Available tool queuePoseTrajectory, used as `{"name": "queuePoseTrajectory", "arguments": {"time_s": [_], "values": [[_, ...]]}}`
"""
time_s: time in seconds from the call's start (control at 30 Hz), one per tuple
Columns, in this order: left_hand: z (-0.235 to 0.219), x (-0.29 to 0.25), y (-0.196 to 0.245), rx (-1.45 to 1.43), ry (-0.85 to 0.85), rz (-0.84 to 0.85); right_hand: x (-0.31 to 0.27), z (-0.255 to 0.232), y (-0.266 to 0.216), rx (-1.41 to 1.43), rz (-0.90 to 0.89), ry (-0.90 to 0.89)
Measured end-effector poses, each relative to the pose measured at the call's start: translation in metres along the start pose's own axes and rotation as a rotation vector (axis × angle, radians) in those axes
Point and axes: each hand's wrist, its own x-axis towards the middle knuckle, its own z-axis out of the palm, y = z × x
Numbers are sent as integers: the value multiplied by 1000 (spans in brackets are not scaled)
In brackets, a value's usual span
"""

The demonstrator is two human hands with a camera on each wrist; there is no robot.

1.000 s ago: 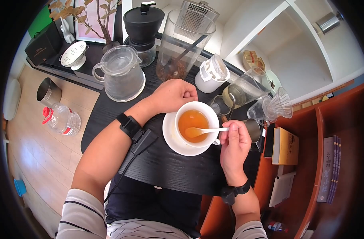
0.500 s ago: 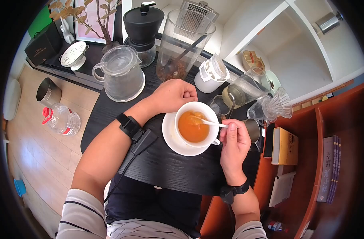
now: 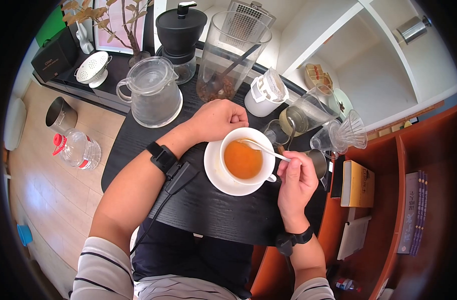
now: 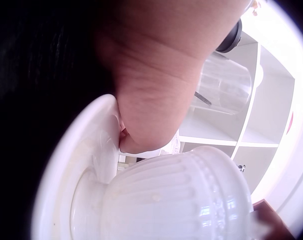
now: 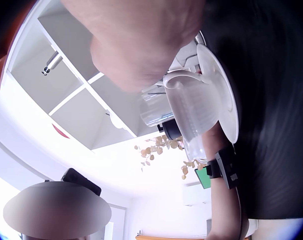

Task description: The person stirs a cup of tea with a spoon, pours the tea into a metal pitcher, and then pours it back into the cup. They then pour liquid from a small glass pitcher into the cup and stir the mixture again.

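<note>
A white cup (image 3: pixel 267 172) of amber liquid (image 3: pixel 242 161) stands on a white saucer (image 3: pixel 212 167). My right hand (image 3: pixel 297 182) pinches the handle of a white spoon (image 3: pixel 268 151) between thumb and fingers; its bowl dips in at the cup's far side. My left hand (image 3: pixel 219 120) rests on the black table (image 3: pixel 198 212) just behind the saucer, fingers loosely curled and holding nothing. In the left wrist view that hand (image 4: pixel 151 100) lies right against the saucer's rim (image 4: pixel 74 137), beside the ribbed cup (image 4: pixel 156 195).
Behind the hands stand a glass jug (image 3: pixel 153 97), a coffee grinder (image 3: pixel 180 37), a tall glass vessel (image 3: pixel 213 65) and a white cup with a drip bag (image 3: pixel 264 97). Glassware (image 3: pixel 333 137) crowds the right, near shelves with books (image 3: pixel 358 184). A water bottle (image 3: pixel 81 150) is on the floor.
The spoon has swept from the cup's near side to its far side, through the liquid, its handle now slanting more steeply. The right hand shifted slightly; the left hand has stayed put.
</note>
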Motion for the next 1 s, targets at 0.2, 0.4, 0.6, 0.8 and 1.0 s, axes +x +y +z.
{"name": "queuePoseTrajectory", "arguments": {"time_s": [0.2, 0.4, 0.6, 0.8, 1.0], "values": [[1, 0, -1, -5, 4, 3, 0, -2, -2, -25, 142, -7], [0, 0, 0, 16, -1, 1, -2, -3, 3, 208, 153, -18], [0, 0, 0, 36, -7, 7, -1, -2, 4, 67, -22, 7], [0, 0, 0, 9, -2, -11, 0, 0, -4, -130, 69, 8], [0, 0, 0, 12, -2, 6, -1, -4, 2, 92, 138, -20]]}}
